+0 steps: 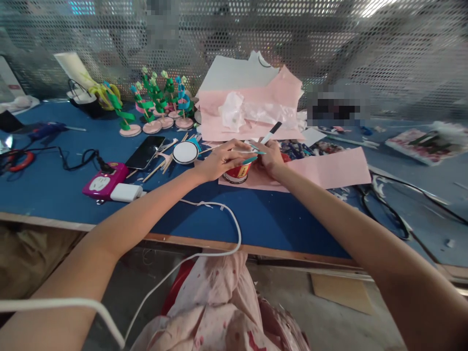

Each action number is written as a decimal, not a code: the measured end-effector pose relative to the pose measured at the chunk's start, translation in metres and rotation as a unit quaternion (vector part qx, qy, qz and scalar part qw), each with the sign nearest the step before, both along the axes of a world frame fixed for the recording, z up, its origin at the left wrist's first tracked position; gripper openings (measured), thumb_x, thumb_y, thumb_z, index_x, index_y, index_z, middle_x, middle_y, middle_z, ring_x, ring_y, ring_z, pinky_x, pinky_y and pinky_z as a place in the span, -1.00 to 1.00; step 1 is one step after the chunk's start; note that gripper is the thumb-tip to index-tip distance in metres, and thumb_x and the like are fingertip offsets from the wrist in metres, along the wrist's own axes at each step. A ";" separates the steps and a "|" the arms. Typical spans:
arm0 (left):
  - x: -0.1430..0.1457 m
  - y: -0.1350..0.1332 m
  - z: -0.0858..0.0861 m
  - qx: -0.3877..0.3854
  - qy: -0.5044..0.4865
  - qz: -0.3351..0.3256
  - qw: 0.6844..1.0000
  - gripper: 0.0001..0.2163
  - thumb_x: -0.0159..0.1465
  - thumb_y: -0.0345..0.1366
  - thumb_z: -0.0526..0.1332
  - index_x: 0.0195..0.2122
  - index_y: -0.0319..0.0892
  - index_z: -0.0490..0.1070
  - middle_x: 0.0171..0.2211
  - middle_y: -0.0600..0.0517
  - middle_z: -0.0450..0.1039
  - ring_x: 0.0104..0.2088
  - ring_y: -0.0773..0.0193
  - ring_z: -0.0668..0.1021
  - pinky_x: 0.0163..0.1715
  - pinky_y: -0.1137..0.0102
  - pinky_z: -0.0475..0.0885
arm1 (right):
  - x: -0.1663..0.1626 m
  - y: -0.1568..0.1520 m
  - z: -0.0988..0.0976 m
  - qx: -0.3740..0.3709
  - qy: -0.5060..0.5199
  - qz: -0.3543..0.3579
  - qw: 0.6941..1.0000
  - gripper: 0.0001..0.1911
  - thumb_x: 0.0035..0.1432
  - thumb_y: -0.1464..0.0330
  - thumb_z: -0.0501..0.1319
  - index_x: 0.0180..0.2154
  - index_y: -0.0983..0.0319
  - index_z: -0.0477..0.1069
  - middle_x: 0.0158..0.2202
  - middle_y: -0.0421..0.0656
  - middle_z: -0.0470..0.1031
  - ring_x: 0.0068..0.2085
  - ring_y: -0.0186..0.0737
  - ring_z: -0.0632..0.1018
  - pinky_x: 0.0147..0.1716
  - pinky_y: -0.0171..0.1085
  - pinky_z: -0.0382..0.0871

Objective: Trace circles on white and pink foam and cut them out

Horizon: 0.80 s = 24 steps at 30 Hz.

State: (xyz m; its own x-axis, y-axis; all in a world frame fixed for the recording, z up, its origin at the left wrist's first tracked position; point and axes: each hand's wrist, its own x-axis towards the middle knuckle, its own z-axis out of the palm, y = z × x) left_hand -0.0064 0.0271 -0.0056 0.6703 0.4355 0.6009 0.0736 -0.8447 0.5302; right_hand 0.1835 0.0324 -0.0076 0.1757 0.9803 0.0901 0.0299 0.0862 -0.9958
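The single view comes from a camera on the person's head, looking forward and steeply down, so that the lap (215, 297) fills the bottom centre of the frame and a perforated metal screen (127, 31) crosses its top. It sits above and behind the blue worktable (270, 214), near enough for both forearms to run in large from the lower corners, with the left hand (222, 160) and right hand (271, 157) small by the middle; the wide framing reaches the table's stretches at far left and right.
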 end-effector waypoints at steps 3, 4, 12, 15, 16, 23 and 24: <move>0.001 -0.001 0.000 -0.006 0.005 0.005 1.000 -0.56 0.35 0.07 -0.02 0.07 0.07 0.49 0.07 -0.11 0.39 0.15 0.09 0.44 0.16 0.06 0.35 | -0.001 0.002 0.000 0.008 -0.007 0.026 1.000 -0.57 -0.10 0.14 0.35 -0.60 0.15 0.11 -0.80 -0.37 0.11 -0.77 -0.41 0.17 -0.80 -0.38 0.04; 0.001 -0.001 0.000 -0.006 0.004 0.005 1.000 -0.57 0.35 0.07 -0.02 0.07 0.07 0.49 0.06 -0.11 0.39 0.15 0.09 0.43 0.16 0.06 0.35 | -0.001 0.003 0.000 0.007 -0.010 0.033 0.999 -0.56 -0.10 0.11 0.35 -0.60 0.15 0.11 -0.80 -0.37 0.11 -0.76 -0.41 0.17 -0.80 -0.37 0.04; 0.001 0.002 -0.001 0.000 -0.001 -0.005 1.000 -0.60 0.37 0.02 0.01 0.07 0.07 0.49 0.06 -0.09 0.38 0.14 0.15 0.44 0.16 0.12 0.36 | -0.006 0.012 -0.001 0.039 0.001 0.064 0.997 -0.54 -0.12 0.11 0.39 -0.62 0.17 0.13 -0.69 -0.30 0.19 -0.63 -0.40 0.24 -0.70 -0.38 0.15; 0.000 -0.001 0.002 -0.008 0.001 -0.011 1.000 -0.58 0.35 0.06 0.01 0.06 0.05 0.50 0.06 -0.09 0.38 0.15 0.13 0.44 0.17 0.10 0.35 | -0.009 0.014 -0.001 0.040 0.022 0.083 0.995 -0.56 -0.10 0.15 0.39 -0.62 0.17 0.15 -0.67 -0.30 0.17 -0.61 -0.40 0.22 -0.69 -0.37 0.15; 0.000 -0.001 0.003 -0.013 0.002 -0.011 1.000 -0.57 0.34 0.07 0.01 0.06 0.05 0.50 0.06 -0.09 0.38 0.15 0.12 0.44 0.17 0.10 0.35 | -0.011 0.014 -0.001 0.037 0.027 0.090 0.995 -0.56 -0.08 0.16 0.39 -0.62 0.17 0.16 -0.66 -0.30 0.17 -0.61 -0.40 0.23 -0.68 -0.37 0.16; 0.000 -0.001 0.003 -0.023 0.008 -0.013 1.000 -0.56 0.34 0.09 0.00 0.07 0.08 0.49 0.10 -0.09 0.37 0.17 0.08 0.42 0.19 0.07 0.33 | -0.019 0.012 0.008 0.004 -0.006 0.123 0.992 -0.67 0.10 0.35 0.29 -0.58 0.21 0.19 -0.63 -0.31 0.25 -0.57 -0.45 0.32 -0.57 -0.42 0.28; 0.000 -0.001 0.003 -0.020 0.008 -0.012 1.000 -0.56 0.34 0.08 -0.01 0.08 0.08 0.48 0.10 -0.08 0.37 0.18 0.08 0.42 0.19 0.07 0.33 | -0.020 0.013 0.010 0.001 -0.016 0.133 0.991 -0.70 0.10 0.41 0.28 -0.58 0.22 0.22 -0.62 -0.31 0.26 -0.56 -0.46 0.34 -0.55 -0.42 0.29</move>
State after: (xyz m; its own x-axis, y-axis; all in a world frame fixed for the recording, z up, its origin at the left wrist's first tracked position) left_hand -0.0066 0.0260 -0.0029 0.6907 0.4419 0.5724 0.0622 -0.8250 0.5617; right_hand 0.1638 0.0456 0.0019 -0.0923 0.9914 0.0927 0.0365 0.0964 -0.9947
